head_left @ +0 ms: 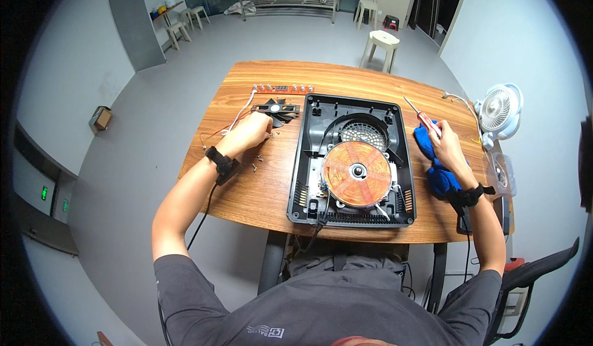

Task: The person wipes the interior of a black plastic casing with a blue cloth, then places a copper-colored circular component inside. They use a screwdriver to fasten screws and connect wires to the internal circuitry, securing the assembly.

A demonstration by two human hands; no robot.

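Note:
An opened induction cooker's black housing (301,179) lies on the table in front of me, its round copper coil (352,167) exposed over a board. My left hand (252,130) is closed, fingertips down at the wood beside a few small screws (257,159); whatever the fingers may pinch is hidden. Just beyond it lies a black cooling fan (283,111). Further back is a narrow red circuit board (284,89) with a white cable. On the right, my right hand (446,143) grips a screwdriver (425,118) by its red handle, the shaft pointing up and left.
Blue cloth (441,179) lies under and beside my right forearm. A white fan (498,110) stands at the table's right edge, near a clear plastic box (501,172). The cooker's black cord (317,232) hangs over the front edge. A pale stool (382,45) stands behind the table.

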